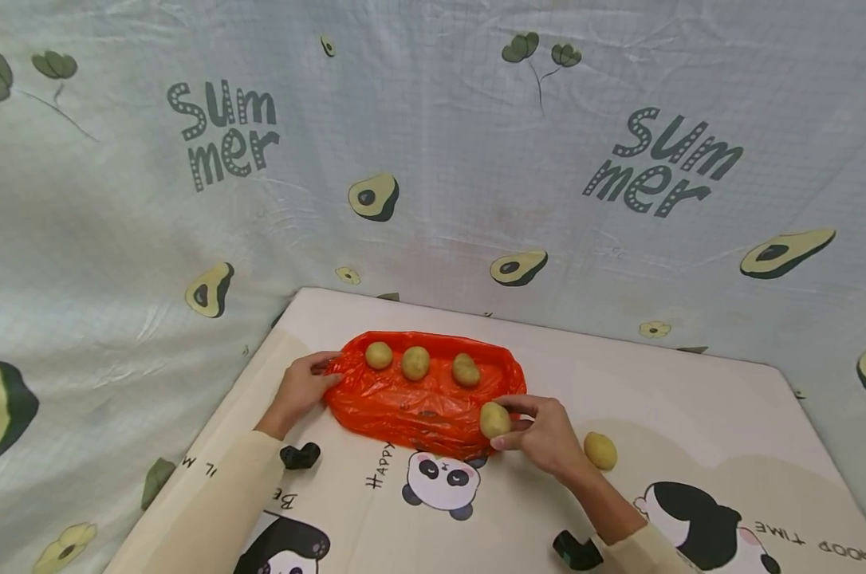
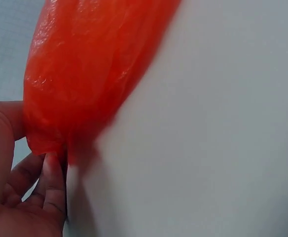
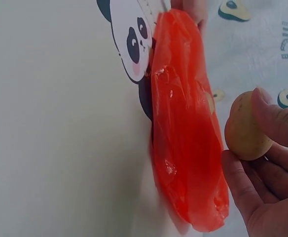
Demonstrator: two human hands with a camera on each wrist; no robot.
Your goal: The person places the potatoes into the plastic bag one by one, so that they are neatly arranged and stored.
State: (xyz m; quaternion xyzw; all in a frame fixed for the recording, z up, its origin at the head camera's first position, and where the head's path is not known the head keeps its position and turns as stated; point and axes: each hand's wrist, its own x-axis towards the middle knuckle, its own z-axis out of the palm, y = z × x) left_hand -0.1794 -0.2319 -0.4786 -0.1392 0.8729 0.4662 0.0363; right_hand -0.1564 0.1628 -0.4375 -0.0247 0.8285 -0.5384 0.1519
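A red plastic bag (image 1: 411, 399) is spread out like a shallow tray on the table. Three potatoes rest in a row along its far side: a round one at left (image 1: 379, 355), one in the middle (image 1: 415, 363) and a lumpy one at right (image 1: 466, 371). At the bag's left end, my left hand (image 1: 304, 392) grips the red plastic between thumb and fingers; the left wrist view shows the gathered end (image 2: 55, 133). My right hand (image 1: 546, 437) holds a potato (image 3: 245, 129) between thumb and fingers, over the bag's near right corner.
Another potato (image 1: 600, 451) lies on the table to the right of my right wrist. Two small black objects sit on the printed tablecloth, one by my left forearm (image 1: 300, 456), one by the right sleeve (image 1: 576, 550). A hung cloth with avocado prints (image 1: 433, 159) rises behind the table.
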